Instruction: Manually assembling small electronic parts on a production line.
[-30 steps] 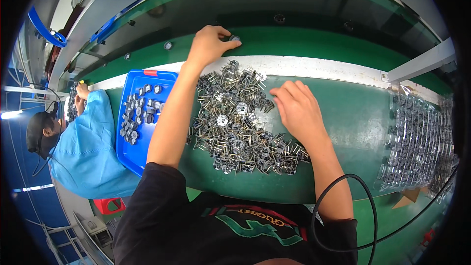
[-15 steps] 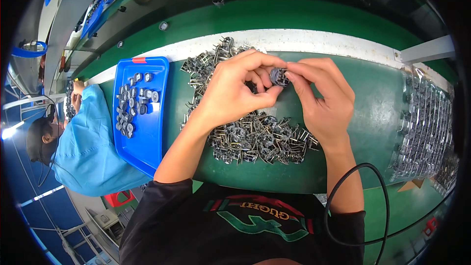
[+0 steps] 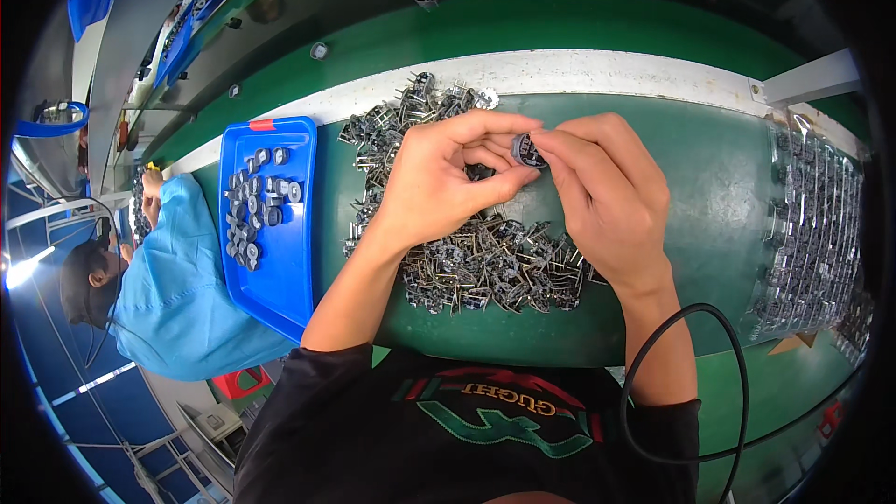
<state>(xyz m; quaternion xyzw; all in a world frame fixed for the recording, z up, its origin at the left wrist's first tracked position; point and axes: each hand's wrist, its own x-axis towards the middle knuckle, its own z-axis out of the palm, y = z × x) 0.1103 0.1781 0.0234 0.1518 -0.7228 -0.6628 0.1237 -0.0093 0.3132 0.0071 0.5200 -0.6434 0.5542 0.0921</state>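
Between my two hands is a small round grey plastic part [image 3: 525, 150] with dark metal pieces inside its open face. My left hand [image 3: 448, 168] grips its rim with thumb and fingers. The fingertips of my right hand [image 3: 607, 187] are pinched together at the part's right side, touching it; whether they hold a separate piece is hidden. Another dark piece [image 3: 479, 171] shows within the curled fingers of my left hand. Below and behind my hands lies a heap of small dark parts with metal pins [image 3: 495, 266].
At the left stands a blue tray [image 3: 271, 289] with several round grey parts [image 3: 250, 210]. A co-worker in a blue top [image 3: 182, 289] sits beyond it. Clear plastic packs of small parts [image 3: 807, 233] lie at the right. A black cable [image 3: 742, 364] loops beside my right forearm.
My right fingers have drawn closer together and tilted over the grey part, which has turned slightly. My left hand keeps its grip. The whole view has shifted a little.
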